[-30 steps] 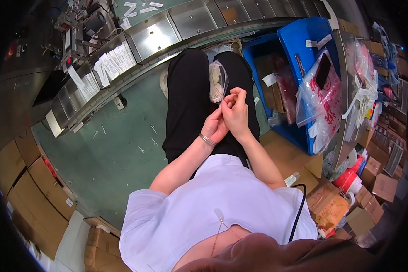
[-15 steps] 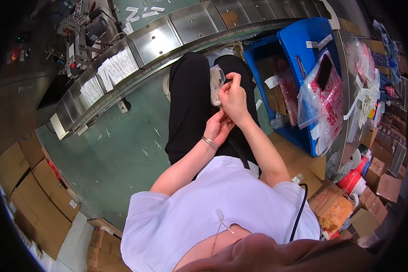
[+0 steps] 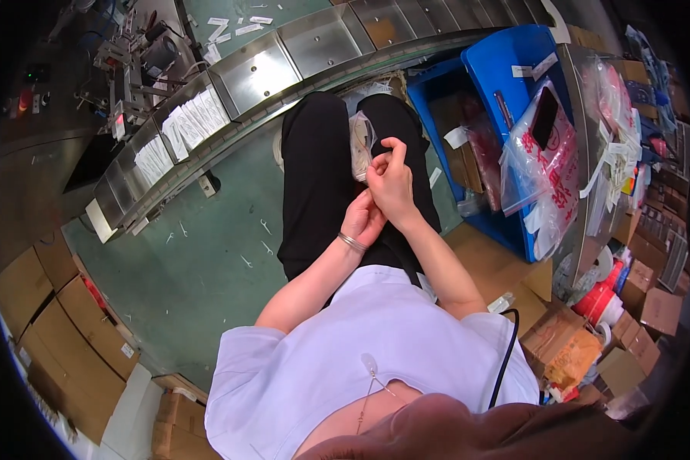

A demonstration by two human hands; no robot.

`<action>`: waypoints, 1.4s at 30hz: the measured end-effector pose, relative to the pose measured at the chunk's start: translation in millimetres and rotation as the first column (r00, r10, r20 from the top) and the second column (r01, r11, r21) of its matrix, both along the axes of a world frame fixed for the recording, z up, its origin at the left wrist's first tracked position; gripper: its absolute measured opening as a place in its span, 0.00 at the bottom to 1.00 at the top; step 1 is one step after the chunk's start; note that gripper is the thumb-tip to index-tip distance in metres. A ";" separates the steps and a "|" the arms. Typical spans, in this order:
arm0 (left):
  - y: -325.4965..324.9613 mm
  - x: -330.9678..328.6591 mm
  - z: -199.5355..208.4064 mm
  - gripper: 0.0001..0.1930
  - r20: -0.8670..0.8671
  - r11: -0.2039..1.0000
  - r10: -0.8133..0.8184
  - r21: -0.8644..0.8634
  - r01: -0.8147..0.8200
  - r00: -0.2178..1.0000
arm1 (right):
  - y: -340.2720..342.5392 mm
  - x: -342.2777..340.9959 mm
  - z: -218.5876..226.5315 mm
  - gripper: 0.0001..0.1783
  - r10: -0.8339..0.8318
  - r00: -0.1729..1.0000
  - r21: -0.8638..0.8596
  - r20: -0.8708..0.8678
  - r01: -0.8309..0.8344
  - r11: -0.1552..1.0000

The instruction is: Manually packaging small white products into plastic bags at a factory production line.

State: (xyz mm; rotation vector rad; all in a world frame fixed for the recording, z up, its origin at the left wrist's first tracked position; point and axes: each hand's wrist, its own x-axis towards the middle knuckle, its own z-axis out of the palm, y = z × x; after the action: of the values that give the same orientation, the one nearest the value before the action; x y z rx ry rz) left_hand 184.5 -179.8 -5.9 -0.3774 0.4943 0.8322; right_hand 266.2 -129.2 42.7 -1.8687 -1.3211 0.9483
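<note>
A clear plastic bag [image 3: 362, 146] with whitish contents lies between my thighs, its near end at my fingers. My right hand [image 3: 392, 186] is closed at that end, thumb and fingertips pressed together on the bag and the knuckles bent up. Just below it, my left hand [image 3: 363, 218] has its fingers bent together, their tips partly hidden behind my right hand. What those tips grip is too small to make out.
A steel trough [image 3: 257, 73] with compartments curves ahead, some holding white packets [image 3: 195, 123]. To the right stands a blue bin [image 3: 514, 69] with a phone [image 3: 544, 117] on a red-printed plastic bag [image 3: 548, 165]. Cardboard boxes [image 3: 73, 353] stand at left; small white pieces [image 3: 265, 226] litter the green floor.
Both hands stay together at the bag's near end, with only a slight shift of the fingers. The whole view has moved a little.
</note>
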 end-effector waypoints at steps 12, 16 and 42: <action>-10.3 0.7 -20.4 0.09 -0.039 0.996 -0.016 0.088 0.020 0.999 | 39.9 -2.2 -18.7 0.25 -0.007 0.995 0.162 0.097 -0.009 0.987; -8.4 0.5 -15.5 0.08 0.028 0.995 -0.032 0.100 0.029 0.999 | 49.6 3.9 -10.5 0.24 -0.019 1.000 0.120 -0.022 0.021 0.992; 23.0 17.8 9.3 0.08 -0.140 0.991 -0.128 0.023 0.132 0.982 | 64.4 46.9 -8.7 0.26 -0.077 0.985 0.070 -0.155 0.089 0.994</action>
State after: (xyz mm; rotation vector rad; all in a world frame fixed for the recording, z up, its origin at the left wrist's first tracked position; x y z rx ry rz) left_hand 202.3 -156.8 3.4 -0.2563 0.6271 0.7417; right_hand 313.1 -64.8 34.0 -1.7428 -1.1634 0.9634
